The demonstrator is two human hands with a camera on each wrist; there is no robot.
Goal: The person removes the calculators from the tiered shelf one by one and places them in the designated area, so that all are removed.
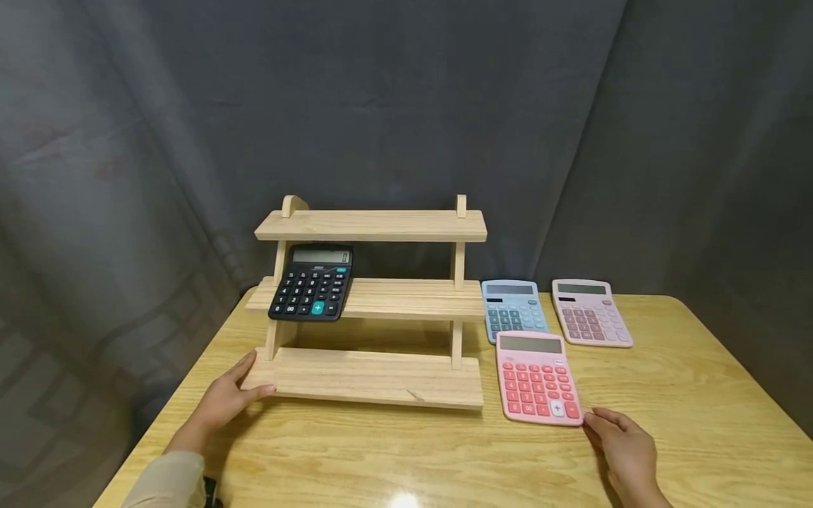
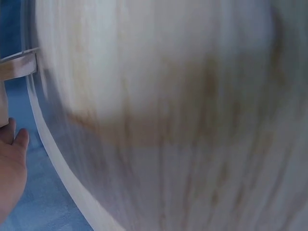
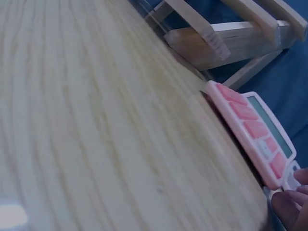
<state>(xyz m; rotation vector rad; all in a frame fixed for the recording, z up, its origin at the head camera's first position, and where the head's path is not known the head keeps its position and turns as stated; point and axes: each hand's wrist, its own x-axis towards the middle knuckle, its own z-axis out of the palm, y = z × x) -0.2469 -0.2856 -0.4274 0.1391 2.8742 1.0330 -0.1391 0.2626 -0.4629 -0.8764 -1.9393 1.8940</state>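
My left hand (image 1: 222,402) grips the left end of the lowest board of a three-tier wooden display shelf (image 1: 381,377), the thumb by the board's front edge. With thumb and fingers, my right hand (image 1: 625,451) pinches the lower right corner of a pink calculator (image 1: 536,360). In the right wrist view that hand (image 3: 293,204) shows at the lower right edge, at the corner of the calculator (image 3: 255,130). A black calculator (image 1: 311,282) leans on the middle tier at its left end. Only part of the left hand (image 2: 12,168) appears in the left wrist view.
Behind the pink calculator lies a light blue calculator (image 1: 513,310), its lower part covered in the head view. A pale pink calculator (image 1: 591,314) lies to its right. Everything stands on a wooden table (image 1: 356,458) before a dark grey curtain (image 1: 381,106).
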